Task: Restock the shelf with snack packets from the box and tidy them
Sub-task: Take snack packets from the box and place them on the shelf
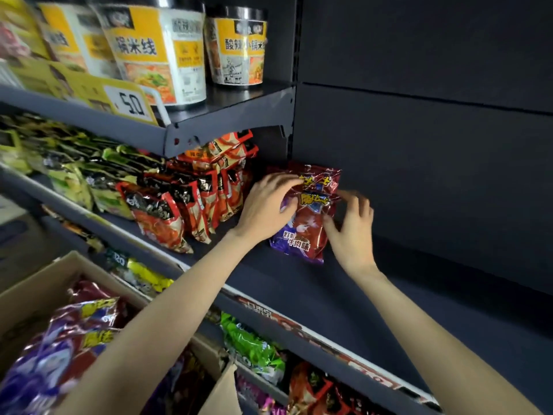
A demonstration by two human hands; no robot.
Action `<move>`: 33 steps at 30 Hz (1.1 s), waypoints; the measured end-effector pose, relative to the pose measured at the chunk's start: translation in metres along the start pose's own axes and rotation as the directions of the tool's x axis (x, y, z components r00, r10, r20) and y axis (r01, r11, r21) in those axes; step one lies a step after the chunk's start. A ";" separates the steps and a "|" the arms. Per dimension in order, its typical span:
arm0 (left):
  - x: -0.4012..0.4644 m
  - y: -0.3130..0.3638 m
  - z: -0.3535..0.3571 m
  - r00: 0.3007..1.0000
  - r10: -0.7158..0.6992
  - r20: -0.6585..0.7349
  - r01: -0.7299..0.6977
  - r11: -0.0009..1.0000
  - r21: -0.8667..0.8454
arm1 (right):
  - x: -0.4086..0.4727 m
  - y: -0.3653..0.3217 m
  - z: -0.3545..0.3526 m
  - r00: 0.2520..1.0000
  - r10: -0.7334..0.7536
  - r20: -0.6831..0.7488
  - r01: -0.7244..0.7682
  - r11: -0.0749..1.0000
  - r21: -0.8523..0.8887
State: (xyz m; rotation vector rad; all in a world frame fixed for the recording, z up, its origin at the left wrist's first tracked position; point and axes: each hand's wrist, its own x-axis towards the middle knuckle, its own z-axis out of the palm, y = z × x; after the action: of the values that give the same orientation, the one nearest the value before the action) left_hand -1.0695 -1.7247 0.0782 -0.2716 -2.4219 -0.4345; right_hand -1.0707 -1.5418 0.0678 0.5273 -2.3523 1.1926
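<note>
A red and purple snack packet (309,217) stands upright on the dark middle shelf (344,298), leaning toward the back panel. My left hand (264,205) holds its left edge, fingers curled over the top corner. My right hand (353,229) touches its right edge with spread fingers, slightly blurred. At the lower left an open cardboard box (39,292) holds several more of the same purple and red packets (68,339).
Red and black noodle packets (185,199) stand in rows just left of my left hand, green ones (74,175) further left. Yellow noodle cups (155,49) sit on the shelf above. The lower shelf holds green and red packets (254,348). A dark panel closes the right side.
</note>
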 end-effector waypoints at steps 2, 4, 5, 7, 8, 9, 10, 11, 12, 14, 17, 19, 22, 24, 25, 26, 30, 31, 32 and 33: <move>-0.022 0.017 -0.021 0.994 0.000 -0.109 -0.003 1.000 -0.022 | -0.014 -0.012 -0.011 0.981 -0.193 -0.005 0.192 0.980 -0.050; -0.049 0.032 -0.048 0.982 0.000 -0.188 0.002 1.000 0.007 | -0.029 -0.027 -0.016 0.950 -0.307 0.051 0.308 0.951 -0.008; -0.064 0.038 -0.062 0.977 0.008 -0.211 0.002 0.999 0.046 | -0.036 -0.036 -0.017 0.932 -0.353 0.083 0.352 0.936 0.025; -0.097 0.044 -0.090 0.978 0.024 -0.207 0.007 0.989 0.145 | -0.054 -0.057 -0.016 0.887 -0.436 0.155 0.429 0.900 0.077; -0.116 0.046 -0.104 0.981 0.026 -0.192 0.014 0.979 0.204 | -0.063 -0.067 -0.013 0.856 -0.475 0.205 0.467 0.880 0.092; -0.137 0.047 -0.119 0.986 0.019 -0.168 0.027 0.963 0.268 | -0.073 -0.077 -0.009 0.818 -0.510 0.265 0.504 0.858 0.096; -0.158 0.048 -0.133 0.992 -0.014 -0.123 0.055 0.942 0.331 | -0.083 -0.086 -0.004 0.773 -0.533 0.345 0.537 0.838 0.094; -0.179 0.049 -0.148 0.994 -0.102 -0.048 0.113 0.912 0.394 | -0.093 -0.095 0.002 0.714 -0.535 0.450 0.561 0.823 0.089; -0.201 0.051 -0.162 0.967 -0.249 0.051 0.197 0.862 0.466 | -0.103 -0.104 0.010 0.644 -0.522 0.560 0.578 0.811 0.091; -0.247 0.047 -0.185 0.798 -0.559 0.226 0.334 0.721 0.607 | -0.122 -0.120 0.026 0.498 -0.503 0.707 0.604 0.786 0.134; -0.320 0.036 -0.216 0.636 -0.742 0.212 0.557 0.632 0.539 | -0.146 -0.142 0.050 0.354 -0.530 0.770 0.585 0.768 0.260; -0.364 0.025 -0.229 0.571 -0.819 0.053 0.777 0.560 0.288 | -0.161 -0.155 0.072 0.283 -0.545 0.789 0.543 0.769 0.337; -0.411 0.002 -0.233 0.443 -0.887 -0.130 0.897 0.436 0.076 | -0.179 -0.171 0.116 0.257 -0.475 0.841 0.458 0.827 0.327; -0.425 -0.017 -0.229 0.429 -0.891 -0.151 0.903 0.427 0.047 | -0.186 -0.179 0.149 0.270 -0.363 0.892 0.462 0.862 0.211; -0.426 -0.027 -0.226 0.429 -0.892 -0.144 0.902 0.431 0.019 | -0.189 -0.183 0.165 0.278 -0.299 0.913 0.455 0.878 0.149; -0.425 -0.039 -0.223 0.432 -0.893 -0.130 0.899 0.437 -0.016 | -0.191 -0.185 0.179 0.288 -0.233 0.929 0.438 0.894 0.089; -0.402 -0.090 -0.214 0.443 -0.896 -0.025 0.891 0.443 -0.099 | -0.194 -0.187 0.219 0.312 -0.021 0.950 0.296 0.952 -0.076; -0.395 -0.102 -0.211 0.439 -0.898 0.005 0.894 0.437 -0.097 | -0.196 -0.187 0.225 0.309 0.015 0.951 0.242 0.966 -0.094; -0.388 -0.115 -0.207 0.431 -0.902 0.041 0.901 0.426 -0.086 | -0.198 -0.187 0.230 0.318 0.038 0.947 0.196 0.975 -0.105; -0.381 -0.126 -0.204 0.422 -0.903 0.081 0.906 0.417 -0.070 | -0.199 -0.187 0.234 0.346 0.048 0.937 0.164 0.980 -0.111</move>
State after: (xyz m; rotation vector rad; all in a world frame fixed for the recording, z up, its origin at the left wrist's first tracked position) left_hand -0.7000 -1.9495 -0.0468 1.1103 -2.3638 -1.0285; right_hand -0.8595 -1.8114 -0.0425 1.5778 -3.2810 0.5981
